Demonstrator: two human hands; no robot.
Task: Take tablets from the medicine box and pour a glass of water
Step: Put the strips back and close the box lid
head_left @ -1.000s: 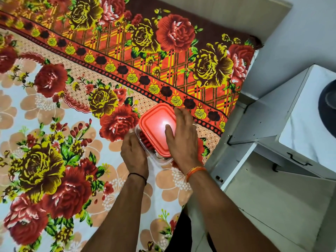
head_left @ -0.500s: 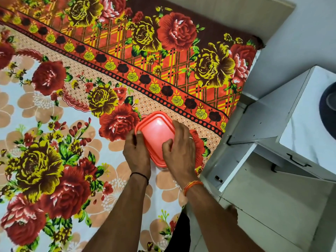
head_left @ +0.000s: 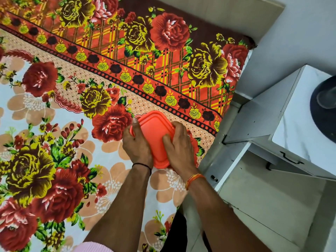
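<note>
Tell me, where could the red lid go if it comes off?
Both the left hand and right hand crowd the red box near the bed's edge. The flowered bedspread is bare to its left and beyond it. The white cabinet top has room beside the dark round object.

A bedroom at home.
I am leaning over my bed [head_left: 54,110], which is spread with a bright floral bedsheet [head_left: 112,73] of red and yellow roses, and just beside it stands a white bedside cabinet [head_left: 283,135] with black handles [head_left: 291,159]; a plain pale wall [head_left: 300,33] rises behind both.
</note>
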